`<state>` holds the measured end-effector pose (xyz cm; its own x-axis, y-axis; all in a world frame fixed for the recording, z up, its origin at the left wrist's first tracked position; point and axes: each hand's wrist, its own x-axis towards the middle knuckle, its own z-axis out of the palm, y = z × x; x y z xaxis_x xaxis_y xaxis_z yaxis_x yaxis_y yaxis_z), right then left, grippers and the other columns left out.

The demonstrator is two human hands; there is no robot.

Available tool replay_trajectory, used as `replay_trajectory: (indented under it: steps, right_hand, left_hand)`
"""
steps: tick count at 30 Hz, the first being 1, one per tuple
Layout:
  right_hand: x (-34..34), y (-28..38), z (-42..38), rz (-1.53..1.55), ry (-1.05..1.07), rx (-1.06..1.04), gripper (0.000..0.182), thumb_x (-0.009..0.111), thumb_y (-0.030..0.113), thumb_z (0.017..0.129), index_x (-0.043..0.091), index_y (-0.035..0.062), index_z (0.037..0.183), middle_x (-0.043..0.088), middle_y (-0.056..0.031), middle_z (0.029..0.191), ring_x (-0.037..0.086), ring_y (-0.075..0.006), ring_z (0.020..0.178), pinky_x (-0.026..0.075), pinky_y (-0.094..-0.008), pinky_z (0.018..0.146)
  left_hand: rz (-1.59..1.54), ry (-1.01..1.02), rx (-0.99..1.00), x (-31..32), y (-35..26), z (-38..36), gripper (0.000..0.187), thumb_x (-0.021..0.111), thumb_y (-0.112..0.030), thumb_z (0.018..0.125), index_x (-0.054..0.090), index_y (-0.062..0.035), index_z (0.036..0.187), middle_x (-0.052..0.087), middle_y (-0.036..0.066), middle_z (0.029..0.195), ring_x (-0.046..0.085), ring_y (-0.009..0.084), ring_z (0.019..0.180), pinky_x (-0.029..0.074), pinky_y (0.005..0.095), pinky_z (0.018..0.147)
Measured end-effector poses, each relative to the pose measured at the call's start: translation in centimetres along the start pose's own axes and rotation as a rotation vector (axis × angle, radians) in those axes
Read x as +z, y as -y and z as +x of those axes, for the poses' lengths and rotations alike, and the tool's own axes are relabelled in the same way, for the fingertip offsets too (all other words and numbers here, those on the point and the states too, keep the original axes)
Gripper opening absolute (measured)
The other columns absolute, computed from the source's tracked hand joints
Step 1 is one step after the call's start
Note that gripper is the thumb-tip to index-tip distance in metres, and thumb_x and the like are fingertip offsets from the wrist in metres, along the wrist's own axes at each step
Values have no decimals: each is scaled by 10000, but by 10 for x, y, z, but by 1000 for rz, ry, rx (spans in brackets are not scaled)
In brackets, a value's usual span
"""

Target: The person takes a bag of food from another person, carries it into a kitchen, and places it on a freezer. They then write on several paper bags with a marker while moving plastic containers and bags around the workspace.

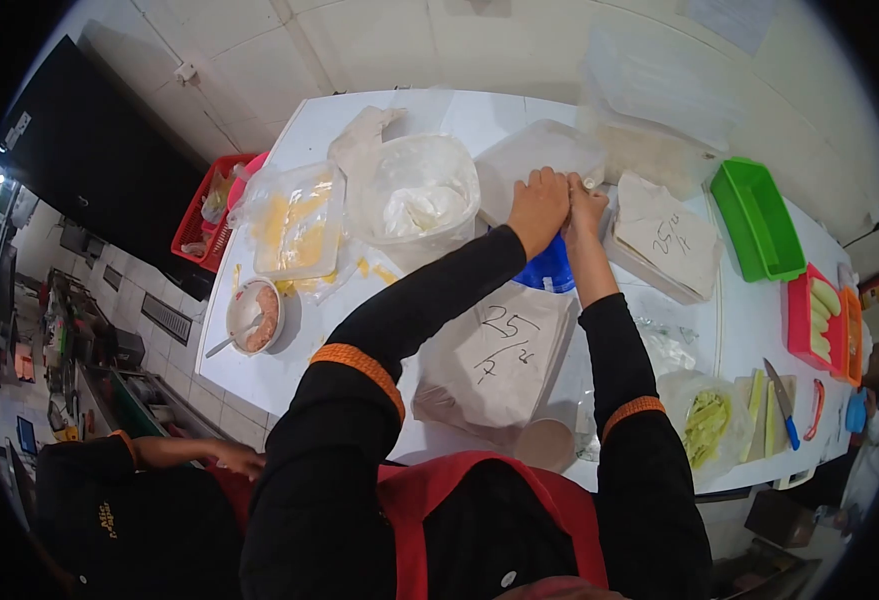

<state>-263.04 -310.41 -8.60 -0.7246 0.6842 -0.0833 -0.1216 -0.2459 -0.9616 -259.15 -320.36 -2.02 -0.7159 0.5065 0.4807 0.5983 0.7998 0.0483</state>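
Both hands are close together above a blue bowl, at the near edge of a translucent container. My left hand has its fingers bent and pressed together; what they hold, if anything, is hidden. My right hand is closed beside it, fingers curled around something too small to make out. Just right of my right hand lies a stack of wrappers with handwriting on top. Nearer to me is a larger paper-covered stack, also marked by hand. A white tub with a plastic bag inside stands left of my hands.
At the left are a lidded container with yellow pieces and a bowl of pinkish filling. A green basket, a pink basket and a knife are at the right. A co-worker stands lower left.
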Motion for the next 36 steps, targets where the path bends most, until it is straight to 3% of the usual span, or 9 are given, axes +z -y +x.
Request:
replay_trajectory:
  steps: [3,7,15,19,23,24,27,29,36]
  right_hand:
    - [-15,6,21,-532,109,-99,454,721,273,671,439,-16,880,526,-118,752,537,-219,681,454,-340,643]
    - [-41,42,14,-194,243,48,156,603,155,818,507,41,769,510,-62,644,479,-119,479,363,-231,382]
    - [-146,93,-51,76,308,8,341,602,269,823,493,47,1059,520,-70,1002,531,-150,898,461,-276,754]
    - [-152,144,-141,110,345,-172,379,529,323,853,462,47,1105,475,-111,1110,472,-198,1028,427,-338,857]
    - [-97,175,-237,178,588,74,413,454,341,877,421,43,1161,466,-133,1144,464,-243,1060,415,-367,891]
    - [-91,159,-245,-14,707,-193,476,460,325,873,348,17,1218,446,-131,1183,462,-233,1073,411,-374,905]
    - [-49,114,-303,68,881,-137,459,487,354,865,370,63,1201,480,-42,1067,476,-151,970,384,-286,875]
    - [-19,101,-347,14,791,218,207,561,246,844,400,127,897,387,26,792,405,-80,763,379,-247,738]
    - [-6,-32,-381,-89,675,392,181,552,119,835,382,108,896,382,9,765,367,-70,685,328,-213,593]
  left_hand:
    - [-239,-11,36,-30,-5,-31,303,611,-85,668,488,3,931,479,157,900,492,315,855,435,376,671]
    - [-619,-39,55,-95,-7,-80,327,590,-39,696,481,9,1000,465,162,941,472,334,888,411,385,766]
    - [-1012,93,-209,-181,31,-173,316,570,-82,788,473,-26,1083,475,126,992,499,243,922,413,330,797]
    - [-1246,23,-360,-211,28,-205,423,576,-149,815,436,-34,1198,477,120,1100,502,215,941,417,323,798]
    - [-1141,-171,-370,-247,45,-248,485,549,-169,830,386,-51,1272,470,115,1144,504,197,955,417,305,796]
    - [-1091,-225,-426,-251,53,-267,472,540,-171,837,393,-46,1268,471,116,1147,501,192,967,415,301,800]
    - [-1055,-338,-646,-258,76,-328,398,444,-143,879,406,-4,1250,486,88,1165,483,144,995,402,277,841]
    - [-1208,-388,-1082,-255,81,-368,325,471,-134,878,484,8,1170,573,69,1018,516,137,934,402,264,826]
    - [-1029,-462,-1191,-170,116,-453,263,450,-118,885,534,-3,1106,590,68,998,535,132,874,417,251,787]
